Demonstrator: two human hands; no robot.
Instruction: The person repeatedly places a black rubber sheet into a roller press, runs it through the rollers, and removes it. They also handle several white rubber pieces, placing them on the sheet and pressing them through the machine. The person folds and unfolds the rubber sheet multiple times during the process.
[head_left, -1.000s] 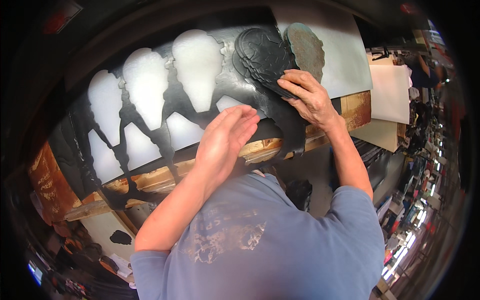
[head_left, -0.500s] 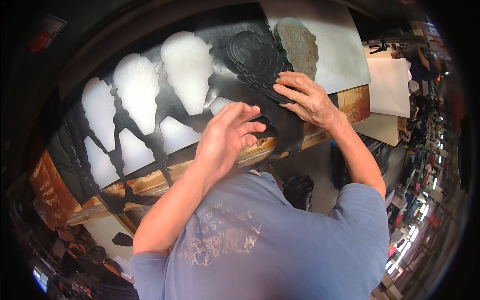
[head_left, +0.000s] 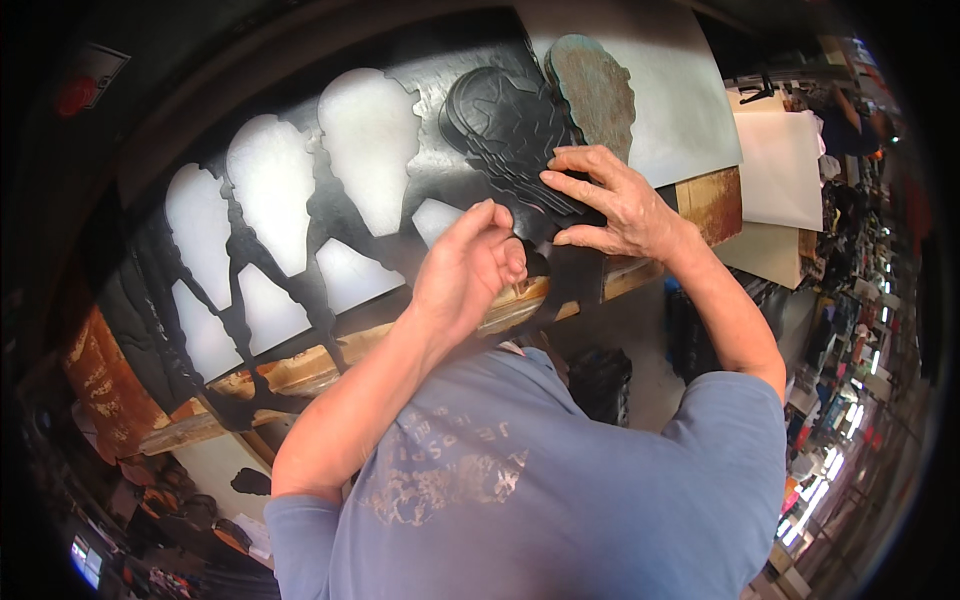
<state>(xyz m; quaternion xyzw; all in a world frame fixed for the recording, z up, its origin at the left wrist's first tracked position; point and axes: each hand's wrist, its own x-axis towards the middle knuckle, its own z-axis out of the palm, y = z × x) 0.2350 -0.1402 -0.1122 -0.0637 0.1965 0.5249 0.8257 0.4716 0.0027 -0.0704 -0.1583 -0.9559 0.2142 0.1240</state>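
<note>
A stack of thin black cut pieces [head_left: 505, 115], rounded at the top and narrowing below, lies toward the right of a black sheet. My right hand [head_left: 625, 210] is at the stack's right edge and narrow end. Its fingertips touch the edge, while the thumb stands apart below them. My left hand [head_left: 465, 265] hovers just left of the narrow end, fingers curled in and nothing visible in them. Beside the stack lies a greenish-brown block [head_left: 595, 100] of similar outline. The black sheet [head_left: 400, 240] has a row of large cut-out openings showing a pale surface.
The worktable has a worn wooden front edge [head_left: 300, 375]. A grey-white board [head_left: 680, 90] and pale sheets [head_left: 775, 165] extend to the right. A dark plastic bag [head_left: 598, 385] is below the table. Cluttered shelves and a person fill the far right.
My right thumb has spread away from the fingers at the stack's narrow end. My left fingers have curled in more. The stack has shifted slightly left.
</note>
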